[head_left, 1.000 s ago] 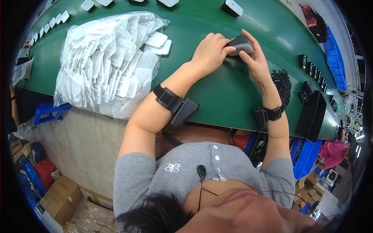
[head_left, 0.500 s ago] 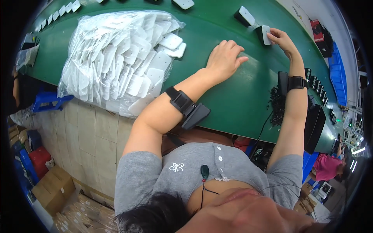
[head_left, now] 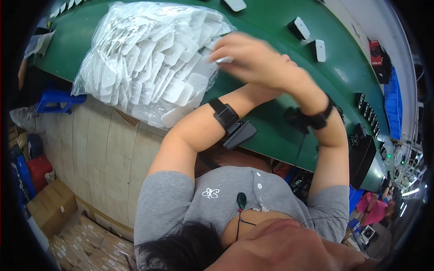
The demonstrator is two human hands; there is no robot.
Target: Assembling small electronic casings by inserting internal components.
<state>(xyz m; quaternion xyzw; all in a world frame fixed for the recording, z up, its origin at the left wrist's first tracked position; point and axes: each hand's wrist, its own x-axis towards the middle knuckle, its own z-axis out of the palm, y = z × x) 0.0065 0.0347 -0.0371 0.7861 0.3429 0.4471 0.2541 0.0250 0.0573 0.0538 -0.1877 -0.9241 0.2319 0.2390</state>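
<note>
A clear plastic bag lies open on the green table, heaped with white rounded plates. My right hand crosses over my left hand and reaches the right side of the heap. It is blurred, with its fingers pinched together around a white plate of which just a small part shows. My left hand is below it, over the table; its fingers are mostly hidden. Two black blocks with white tops, a nearer block and a farther block, stand apart from my hands at the far right.
Another white-topped block stands at the far edge of view. Small black parts line the right side near a blue tray. A blue stool and cardboard boxes are on the left floor. A person in pink is at the right.
My right hand has let go of the white-topped block and swung left across my left hand to the heap of plates. That block now stands alone beside the other.
</note>
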